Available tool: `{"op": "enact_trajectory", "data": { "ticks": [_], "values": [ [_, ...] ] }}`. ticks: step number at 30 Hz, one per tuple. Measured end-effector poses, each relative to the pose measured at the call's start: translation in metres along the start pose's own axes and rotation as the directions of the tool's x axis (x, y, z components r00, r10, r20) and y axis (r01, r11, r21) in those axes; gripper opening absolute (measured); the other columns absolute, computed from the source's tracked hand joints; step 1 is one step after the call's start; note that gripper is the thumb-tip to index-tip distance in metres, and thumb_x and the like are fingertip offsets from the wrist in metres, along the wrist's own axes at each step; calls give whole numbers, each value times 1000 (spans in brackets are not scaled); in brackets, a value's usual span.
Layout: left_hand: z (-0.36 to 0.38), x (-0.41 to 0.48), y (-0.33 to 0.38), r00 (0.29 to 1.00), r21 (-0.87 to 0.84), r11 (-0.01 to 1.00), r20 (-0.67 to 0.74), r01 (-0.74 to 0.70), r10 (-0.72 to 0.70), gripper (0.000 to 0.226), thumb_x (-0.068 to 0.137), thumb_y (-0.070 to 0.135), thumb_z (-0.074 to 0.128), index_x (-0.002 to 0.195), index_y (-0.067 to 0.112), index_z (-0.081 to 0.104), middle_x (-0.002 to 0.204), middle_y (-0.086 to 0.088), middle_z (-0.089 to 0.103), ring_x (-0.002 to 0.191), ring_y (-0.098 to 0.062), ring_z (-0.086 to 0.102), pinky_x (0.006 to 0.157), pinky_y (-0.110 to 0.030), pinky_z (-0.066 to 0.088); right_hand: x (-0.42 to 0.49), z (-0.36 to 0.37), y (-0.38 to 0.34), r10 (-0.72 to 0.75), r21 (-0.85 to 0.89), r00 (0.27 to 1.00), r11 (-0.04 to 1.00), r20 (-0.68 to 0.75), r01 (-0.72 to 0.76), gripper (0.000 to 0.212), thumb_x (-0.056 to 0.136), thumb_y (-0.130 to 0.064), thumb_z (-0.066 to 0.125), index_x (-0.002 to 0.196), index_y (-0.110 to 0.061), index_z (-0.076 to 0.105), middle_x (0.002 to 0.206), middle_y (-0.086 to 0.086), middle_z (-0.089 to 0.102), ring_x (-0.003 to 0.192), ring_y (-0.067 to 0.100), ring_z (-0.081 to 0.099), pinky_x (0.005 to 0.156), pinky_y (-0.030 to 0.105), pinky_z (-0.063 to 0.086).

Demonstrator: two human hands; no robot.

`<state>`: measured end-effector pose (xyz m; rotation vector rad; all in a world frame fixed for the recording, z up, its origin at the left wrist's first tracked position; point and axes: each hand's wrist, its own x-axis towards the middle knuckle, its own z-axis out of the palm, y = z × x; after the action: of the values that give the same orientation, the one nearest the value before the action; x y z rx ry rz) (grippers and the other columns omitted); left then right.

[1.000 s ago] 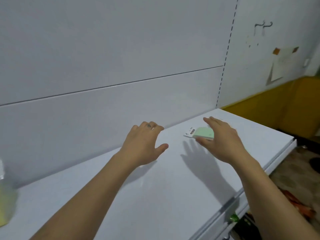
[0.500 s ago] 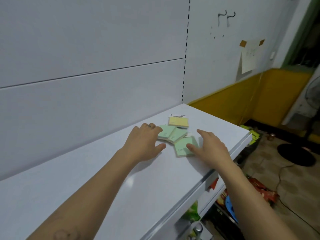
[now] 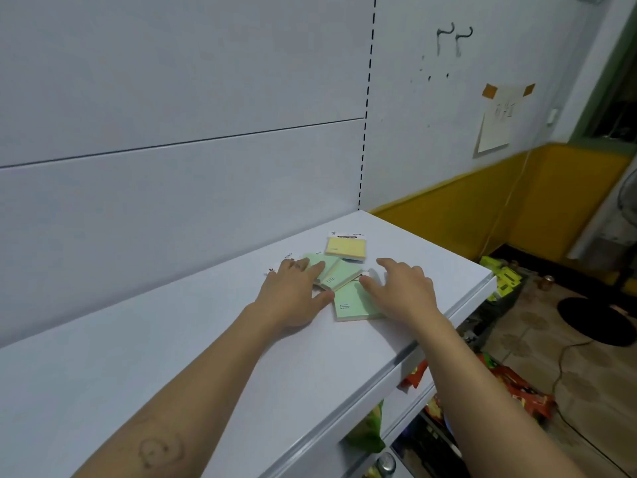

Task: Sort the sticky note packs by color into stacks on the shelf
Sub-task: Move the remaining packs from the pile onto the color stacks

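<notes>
Three green sticky note packs lie fanned and overlapping on the white shelf (image 3: pixel 172 357). The nearest green pack (image 3: pixel 351 305) lies flat by the front edge, and my right hand (image 3: pixel 403 291) rests on its right side with fingers spread. The middle green pack (image 3: pixel 341 274) overlaps a third green pack (image 3: pixel 322 265), on which the straight fingers of my left hand (image 3: pixel 293 294) lie. A yellow pack (image 3: pixel 346 248) with a white header card sits just behind them, touched by neither hand.
The shelf's right end (image 3: pixel 482 277) is close to the packs. Behind stands a white panel wall (image 3: pixel 172 167). Below the front edge are snack bags (image 3: pixel 517 391) on lower shelves. A fan base (image 3: pixel 593 319) and cable lie on the floor.
The view has swung right since a second ago, bringing more packs into sight. Both hands have settled over the green packs; since half a second ago they have barely shifted.
</notes>
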<state>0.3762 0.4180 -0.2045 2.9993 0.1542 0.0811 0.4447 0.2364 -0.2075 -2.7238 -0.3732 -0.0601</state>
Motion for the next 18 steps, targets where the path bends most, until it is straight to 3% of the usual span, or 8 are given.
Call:
{"op": "enact_trajectory", "data": {
  "ticks": [5,10,14,18],
  "values": [
    [3,-4,-3,996,-131,991,-85,7,-19,56,91,54,46,141,27,40,147,2,41,133,-23,33,103,-40,37,18,-4,-7,-22,-14,999,1000,38,23,59,93,-56,41,144,-28,35,136,4,53,124,30,44,96,42,38],
    [2,-13,-5,985,-257,965,-148,46,-86,37,90,53,49,108,21,56,117,0,56,109,-22,49,85,-37,46,36,-5,-15,-25,23,997,999,74,24,58,95,-52,38,149,-34,26,141,6,49,130,33,38,101,43,36],
    [2,-24,-12,976,-289,957,-201,23,-84,24,91,46,52,91,22,54,104,3,58,96,-21,51,76,-35,45,50,1,-26,-14,-37,988,999,156,20,55,98,-53,26,150,-40,18,143,11,45,135,37,28,104,47,29],
    [4,-36,-18,968,-269,963,-233,26,-91,25,92,46,50,81,23,49,92,7,55,87,-18,50,72,-34,43,53,8,-31,-1,-70,987,997,159,12,48,97,-55,23,137,-40,45,135,7,52,132,35,27,102,45,26]
  ]
}}
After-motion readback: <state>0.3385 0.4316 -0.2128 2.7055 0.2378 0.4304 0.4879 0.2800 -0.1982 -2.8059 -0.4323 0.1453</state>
